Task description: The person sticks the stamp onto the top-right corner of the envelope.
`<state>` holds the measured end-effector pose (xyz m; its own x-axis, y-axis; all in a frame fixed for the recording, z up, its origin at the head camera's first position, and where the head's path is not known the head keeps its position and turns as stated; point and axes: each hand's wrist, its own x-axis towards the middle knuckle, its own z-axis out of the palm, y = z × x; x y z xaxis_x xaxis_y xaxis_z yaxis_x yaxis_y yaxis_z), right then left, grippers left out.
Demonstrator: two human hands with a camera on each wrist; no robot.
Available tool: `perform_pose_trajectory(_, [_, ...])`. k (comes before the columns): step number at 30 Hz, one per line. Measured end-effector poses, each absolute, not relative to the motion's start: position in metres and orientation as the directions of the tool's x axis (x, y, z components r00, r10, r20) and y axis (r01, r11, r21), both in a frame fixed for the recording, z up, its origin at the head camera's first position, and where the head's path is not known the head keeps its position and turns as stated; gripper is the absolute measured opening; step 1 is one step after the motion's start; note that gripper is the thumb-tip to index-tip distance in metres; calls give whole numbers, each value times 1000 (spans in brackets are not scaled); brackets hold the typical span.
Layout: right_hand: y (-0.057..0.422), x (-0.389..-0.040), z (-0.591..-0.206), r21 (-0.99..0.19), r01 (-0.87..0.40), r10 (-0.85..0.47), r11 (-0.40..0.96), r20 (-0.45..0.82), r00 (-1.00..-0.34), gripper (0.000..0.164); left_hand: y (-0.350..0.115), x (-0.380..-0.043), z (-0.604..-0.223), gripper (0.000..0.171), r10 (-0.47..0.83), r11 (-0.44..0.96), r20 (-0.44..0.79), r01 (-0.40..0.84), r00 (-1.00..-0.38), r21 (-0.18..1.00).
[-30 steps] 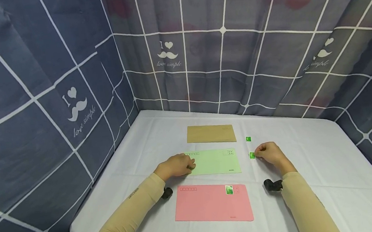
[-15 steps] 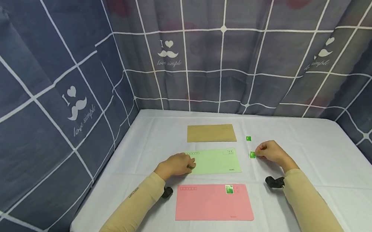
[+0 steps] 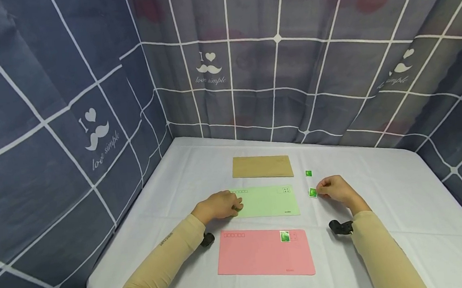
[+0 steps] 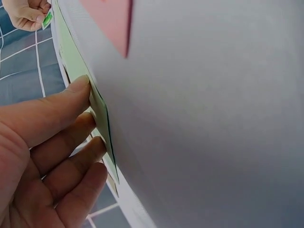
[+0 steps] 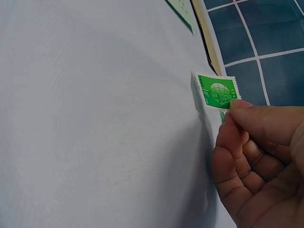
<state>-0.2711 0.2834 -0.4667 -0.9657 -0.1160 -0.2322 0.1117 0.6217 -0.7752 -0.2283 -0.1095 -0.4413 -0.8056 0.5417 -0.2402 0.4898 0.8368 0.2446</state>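
My right hand (image 3: 337, 190) pinches a green postage stamp (image 5: 218, 91) by one edge between thumb and fingertips, a little right of the light green envelope (image 3: 266, 202). White perforated borders and a globe-like picture show on the stamp. My left hand (image 3: 220, 205) rests its thumb and fingertips on the left end of that envelope, covering its corner; in the left wrist view the fingers (image 4: 71, 171) are loosely bent against it. Nearer me lies a pink envelope (image 3: 263, 257) with another green stamp (image 3: 285, 236) on its upper right.
A brown envelope (image 3: 262, 166) lies at the back of the white-covered table (image 3: 411, 191), with a loose green stamp (image 3: 308, 173) to its right. Dark grid-patterned curtains (image 3: 249, 68) enclose the back and sides. Black wrist cameras (image 3: 341, 227) hang under both sleeves.
My right hand and the pinched stamp have shifted only very slightly. My left hand and the envelopes keep their places.
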Motion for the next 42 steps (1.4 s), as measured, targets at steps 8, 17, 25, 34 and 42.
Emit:
perform_pose_trajectory(8, [277, -273, -464, -798, 74, -144, 598, -198, -970, 11, -110, -228, -440, 32, 558, 828, -242, 511, -794, 231])
perform_pose_trajectory(17, [272, -273, -460, -823, 66, -169, 564, -193, -966, 11, -110, -229, -442, 33, 565, 823, -230, 523, -793, 222])
perform_pose_trajectory(25, [267, -271, -458, -841, 51, -186, 539, -177, -967, 12, -111, -229, -444, 27, 600, 797, -200, 559, -774, 226])
perform_pose_trajectory(34, [260, -275, -452, -873, -4, -243, 488, -131, -961, 12, -111, -228, -444, 30, 592, 804, -207, 556, -779, 211])
perform_pose_trajectory(42, [258, -276, -448, -879, -13, -295, 477, -146, -944, 11, -110, -227, -443, 24, 594, 803, -199, 557, -779, 212])
